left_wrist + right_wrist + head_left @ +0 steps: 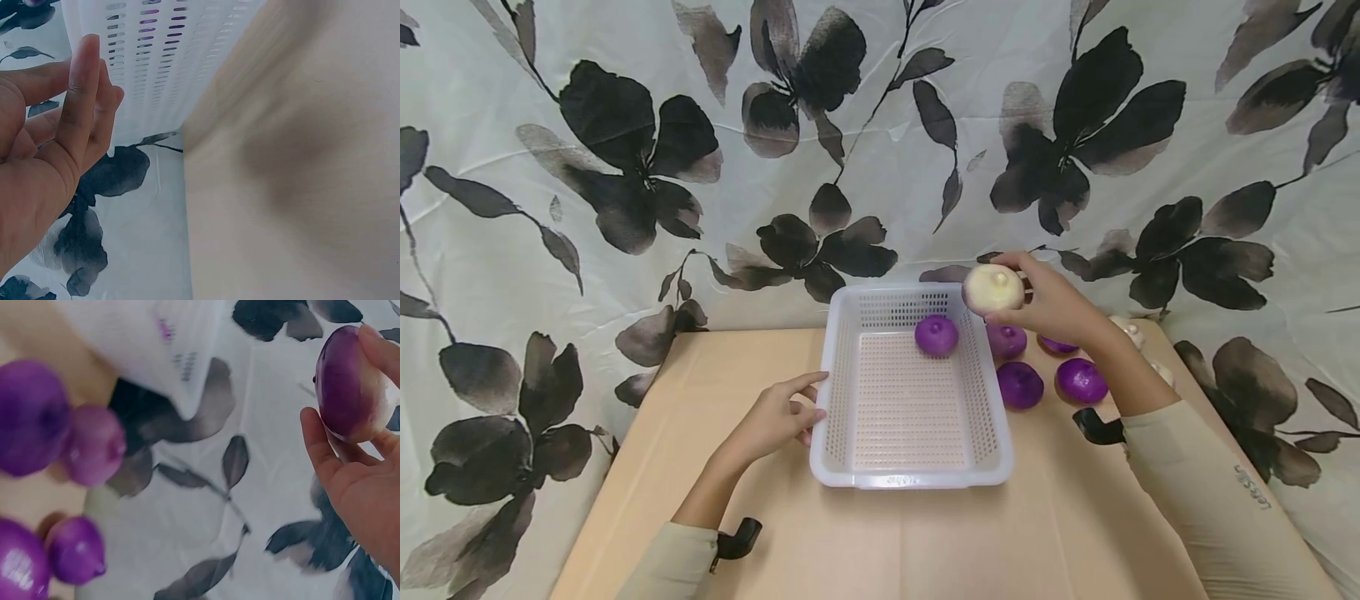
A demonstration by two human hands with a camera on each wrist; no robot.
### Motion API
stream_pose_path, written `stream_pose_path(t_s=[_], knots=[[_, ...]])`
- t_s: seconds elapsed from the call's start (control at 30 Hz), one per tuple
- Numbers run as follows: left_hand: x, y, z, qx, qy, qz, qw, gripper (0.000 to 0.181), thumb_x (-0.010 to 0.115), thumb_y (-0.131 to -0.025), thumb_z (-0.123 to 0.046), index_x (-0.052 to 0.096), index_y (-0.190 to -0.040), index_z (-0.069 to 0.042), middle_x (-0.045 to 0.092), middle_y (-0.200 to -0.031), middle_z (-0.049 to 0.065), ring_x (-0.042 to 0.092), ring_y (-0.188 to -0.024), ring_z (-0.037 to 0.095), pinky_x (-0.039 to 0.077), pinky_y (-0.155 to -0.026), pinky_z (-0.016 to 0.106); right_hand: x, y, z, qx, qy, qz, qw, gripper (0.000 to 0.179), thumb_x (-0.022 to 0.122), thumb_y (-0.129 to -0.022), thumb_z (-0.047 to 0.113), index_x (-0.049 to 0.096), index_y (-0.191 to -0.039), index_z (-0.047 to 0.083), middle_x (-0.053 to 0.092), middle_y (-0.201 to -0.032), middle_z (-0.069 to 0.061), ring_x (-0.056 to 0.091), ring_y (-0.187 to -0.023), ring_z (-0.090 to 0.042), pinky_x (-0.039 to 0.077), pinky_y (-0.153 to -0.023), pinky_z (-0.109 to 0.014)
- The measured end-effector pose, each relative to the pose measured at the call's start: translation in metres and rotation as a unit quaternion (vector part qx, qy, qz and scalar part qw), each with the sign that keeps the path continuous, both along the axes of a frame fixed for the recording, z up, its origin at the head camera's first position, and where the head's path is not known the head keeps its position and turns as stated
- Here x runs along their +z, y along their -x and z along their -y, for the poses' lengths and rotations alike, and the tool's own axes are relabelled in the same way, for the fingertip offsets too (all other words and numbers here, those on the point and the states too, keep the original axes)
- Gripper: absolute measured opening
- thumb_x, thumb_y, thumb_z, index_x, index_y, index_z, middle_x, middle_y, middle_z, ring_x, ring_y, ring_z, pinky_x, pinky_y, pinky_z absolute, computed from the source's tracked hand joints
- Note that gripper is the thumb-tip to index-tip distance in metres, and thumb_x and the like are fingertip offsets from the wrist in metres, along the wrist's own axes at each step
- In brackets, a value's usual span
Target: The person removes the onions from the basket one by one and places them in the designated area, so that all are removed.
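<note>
My right hand (pixel 1051 302) grips a purple-and-white turnip (pixel 992 290) above the far right corner of a white plastic basket (pixel 913 480). The right wrist view shows the turnip's purple side (pixel 338 378) between thumb and fingers. With loosely bent fingers, my left hand (pixel 775 421) touches the basket's left rim. Seen from the left wrist, those fingers (pixel 81 94) lie against the slotted side wall (pixel 147 69). Inside the basket, toward the back, sits one purple onion (pixel 936 335).
Several purple onions (pixel 1081 381) lie on the table (pixel 910 542) right of the basket, one (pixel 1020 386) close beside its wall. Pale bulbs (pixel 1129 331) are partly hidden behind my right forearm. A floral cloth (pixel 910 192) hangs behind the table.
</note>
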State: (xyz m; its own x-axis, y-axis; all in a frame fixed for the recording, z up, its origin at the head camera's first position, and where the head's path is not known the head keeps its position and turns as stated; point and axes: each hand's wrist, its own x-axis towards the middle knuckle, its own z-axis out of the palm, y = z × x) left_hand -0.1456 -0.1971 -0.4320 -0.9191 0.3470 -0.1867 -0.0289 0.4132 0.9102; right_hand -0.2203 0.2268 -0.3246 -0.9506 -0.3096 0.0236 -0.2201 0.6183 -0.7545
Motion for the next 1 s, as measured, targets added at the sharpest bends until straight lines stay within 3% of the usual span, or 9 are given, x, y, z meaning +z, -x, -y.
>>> stream_pose_path(t_s=[0.17,0.3,0.43,0.6,0.73,0.9,1.0], knots=[[0.000,0.002,-0.001,0.003,0.003,-0.002,1.0000,0.062,0.067,-0.095,0.002,0.046,-0.153,-0.002,0.056,-0.122,0.025,0.068,-0.073,0.019,0.066,-0.057,0.035,-0.014,-0.019,-0.025,0.005,-0.039,-0.005,0.9992,0.087,0.087,-0.085,0.026,0.036,-0.154,0.010,0.050,-0.145,-0.017,0.058,-0.122,-0.037,0.058,-0.092,-0.045],[-0.002,0.002,-0.001,0.003,0.001,0.000,1.0000,0.062,0.067,-0.095,0.002,0.047,-0.153,-0.003,0.056,-0.122,0.024,0.069,-0.072,0.018,0.066,-0.059,0.038,-0.028,-0.038,-0.044,-0.009,-0.046,0.004,0.9989,0.087,0.089,-0.083,0.027,0.039,-0.153,0.013,0.052,-0.144,-0.013,0.058,-0.122,-0.032,0.055,-0.099,-0.040],[-0.002,0.001,0.000,0.001,0.004,0.000,1.0000,0.062,0.067,-0.094,0.003,0.047,-0.153,-0.003,0.056,-0.121,0.024,0.069,-0.074,0.019,0.067,-0.060,0.042,-0.042,-0.056,-0.058,-0.001,-0.061,-0.009,0.9981,0.086,0.090,-0.082,0.030,0.042,-0.151,0.011,0.054,-0.141,-0.015,0.059,-0.120,-0.032,0.054,-0.096,-0.031],[-0.001,0.001,0.001,0.001,0.007,-0.001,1.0000,0.062,0.067,-0.095,0.002,0.046,-0.153,-0.002,0.056,-0.121,0.025,0.069,-0.074,0.020,0.067,-0.059,0.041,-0.059,-0.071,-0.069,0.013,-0.080,-0.026,0.9964,0.084,0.090,-0.080,0.035,0.046,-0.148,0.011,0.057,-0.139,-0.014,0.056,-0.121,-0.029,0.047,-0.096,-0.015],[0.001,0.002,0.001,0.002,0.007,0.001,1.0000,0.062,0.067,-0.095,0.001,0.046,-0.153,-0.003,0.056,-0.123,0.025,0.068,-0.071,0.018,0.067,-0.062,0.046,-0.072,-0.080,-0.075,0.017,-0.081,-0.037,0.9958,0.080,0.089,-0.082,0.035,0.048,-0.147,0.013,0.057,-0.141,-0.012,0.055,-0.122,-0.022,0.042,-0.095,-0.007],[0.001,0.003,0.001,-0.002,-0.002,0.000,1.0000,0.062,0.067,-0.095,0.001,0.045,-0.153,-0.002,0.056,-0.123,0.025,0.068,-0.072,0.019,0.066,-0.061,0.045,-0.094,-0.089,-0.079,0.031,-0.065,-0.030,0.9969,0.076,0.090,-0.080,0.030,0.053,-0.143,0.012,0.058,-0.140,-0.008,0.049,-0.119,-0.001,0.045,-0.095,-0.009],[-0.001,0.003,0.001,0.000,-0.002,0.005,1.0000,0.063,0.067,-0.094,0.002,0.046,-0.153,-0.003,0.057,-0.122,0.024,0.068,-0.072,0.020,0.066,-0.058,0.039,-0.106,-0.094,-0.080,0.044,-0.071,-0.017,0.9964,0.074,0.091,-0.079,0.033,0.055,-0.142,0.016,0.060,-0.138,-0.005,0.050,-0.121,-0.002,0.050,-0.096,-0.017]])
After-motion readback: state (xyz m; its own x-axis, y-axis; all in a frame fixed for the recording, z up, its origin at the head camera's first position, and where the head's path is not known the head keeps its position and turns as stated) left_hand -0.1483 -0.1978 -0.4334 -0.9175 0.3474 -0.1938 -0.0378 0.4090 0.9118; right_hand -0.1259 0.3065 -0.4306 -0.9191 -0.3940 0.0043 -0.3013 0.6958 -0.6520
